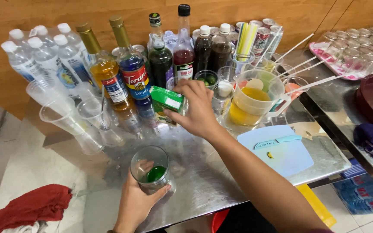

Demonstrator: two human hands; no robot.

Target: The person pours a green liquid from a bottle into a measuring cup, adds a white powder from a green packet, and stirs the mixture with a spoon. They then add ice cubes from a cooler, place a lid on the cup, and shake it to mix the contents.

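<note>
Two hands share the work: the left hand wraps a glass holding green liquid, steadying it near the surface's front edge, while the right hand closes on a green carton among the back-edge bottles, seemingly lifting it.

The table is sheet metal, brushed and glossy, mirroring the bottles. At the lower centre of the frame stands a clear, smooth glass tumbler. Upper left, the water bottles and stacked cups are thin clear plastic. The syrup bottles look like shiny glass with gold foil necks. The pitcher is translucent plastic; the cutting board is matt pale-blue plastic. The wall is smooth wood, and the red rag is soft, matt cloth.
</note>
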